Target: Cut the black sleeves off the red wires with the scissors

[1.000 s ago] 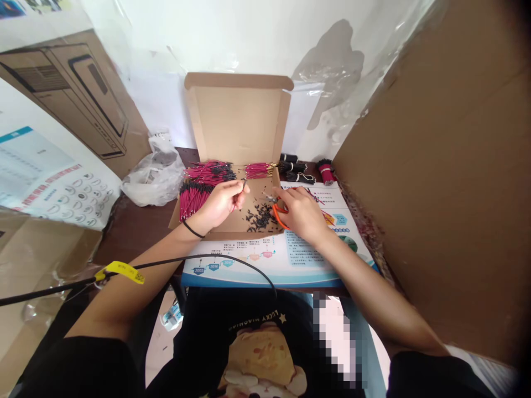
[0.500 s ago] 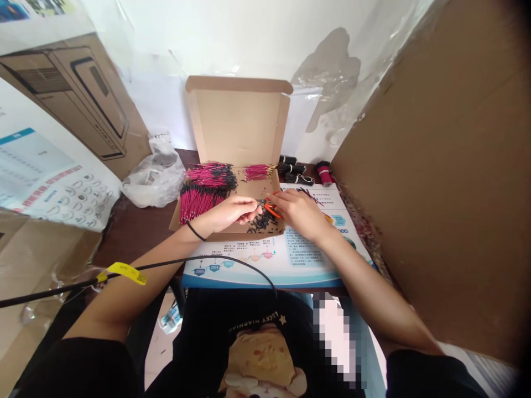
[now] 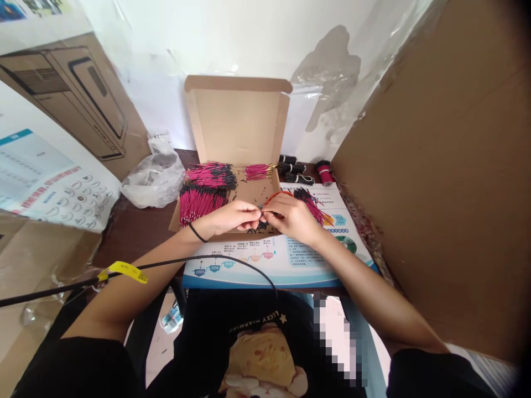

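Observation:
Over the front of an open cardboard box (image 3: pixel 238 121), my left hand (image 3: pixel 244 215) is closed in a pinch, its fingertips meeting those of my right hand. What it pinches is too small to name. My right hand (image 3: pixel 286 215) is closed too, with the orange-red handles of a tool (image 3: pixel 277 194) showing behind its fingers. Inside the box lie piles of red and black wires (image 3: pixel 201 205), a smaller bundle of red wires (image 3: pixel 257 172) and small black scraps (image 3: pixel 259 225) under my hands.
A loose pile of red-black wires (image 3: pixel 311 205) lies on the printed sheet (image 3: pixel 249 271) at right. Tied black bundles (image 3: pixel 299 178) and a red bundle (image 3: pixel 324 174) sit behind. A plastic bag (image 3: pixel 153 177) is at left; a black cable (image 3: pixel 174 262) crosses in front.
My right hand has moved slightly down and left to meet my left fingertips. The orange tool has swung up behind its fingers, and the wire pile at right shows more.

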Action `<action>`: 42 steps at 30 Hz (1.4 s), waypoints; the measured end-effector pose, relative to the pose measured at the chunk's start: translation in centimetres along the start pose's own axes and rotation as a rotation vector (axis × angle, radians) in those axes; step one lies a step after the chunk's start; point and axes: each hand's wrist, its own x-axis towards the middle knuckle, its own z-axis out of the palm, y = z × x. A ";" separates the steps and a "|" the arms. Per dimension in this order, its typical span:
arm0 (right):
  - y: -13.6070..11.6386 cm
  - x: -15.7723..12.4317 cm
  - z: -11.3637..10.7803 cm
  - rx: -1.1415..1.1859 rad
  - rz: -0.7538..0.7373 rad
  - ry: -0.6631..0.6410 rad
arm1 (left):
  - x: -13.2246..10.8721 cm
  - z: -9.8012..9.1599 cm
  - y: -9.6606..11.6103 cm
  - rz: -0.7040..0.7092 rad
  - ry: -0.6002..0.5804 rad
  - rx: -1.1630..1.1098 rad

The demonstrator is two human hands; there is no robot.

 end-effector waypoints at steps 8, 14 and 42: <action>-0.6 -0.2 0.1 -0.102 0.085 -0.013 | 0.2 0.0 -0.2 -0.025 -0.006 0.061; -1.4 -0.3 0.0 -0.143 0.123 0.112 | -0.3 0.5 1.0 0.034 -0.008 0.106; 0.6 -0.2 -0.5 -0.241 0.036 -0.081 | -0.1 -1.8 -0.2 0.110 0.043 -0.092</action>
